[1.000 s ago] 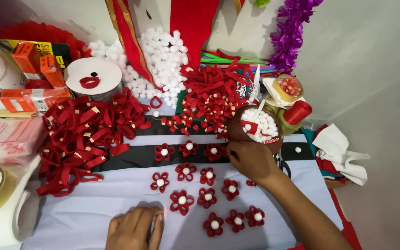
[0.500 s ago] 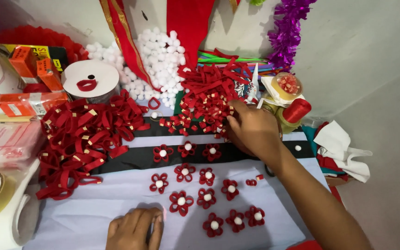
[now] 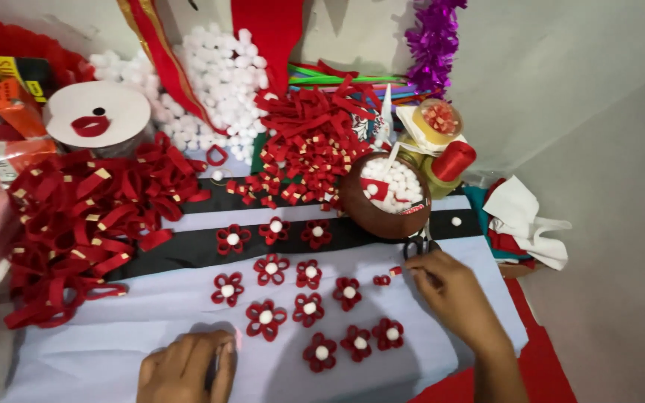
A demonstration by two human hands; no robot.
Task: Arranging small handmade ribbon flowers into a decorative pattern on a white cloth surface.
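While my right hand (image 3: pixel 453 295) rests on the pale cloth-covered table (image 3: pixel 113 343), its loosely curled fingertips sit just beside a small red ribbon loop with a gold tab (image 3: pixel 395 271); I cannot tell whether they pinch it. My left hand (image 3: pixel 187 367) lies flat, palm down, holding nothing. Between them lie red ribbon flowers with white pompom centres (image 3: pixel 309 308) (in loose rows). A brown round bowl of white pompoms (image 3: pixel 384 195) stands beyond.
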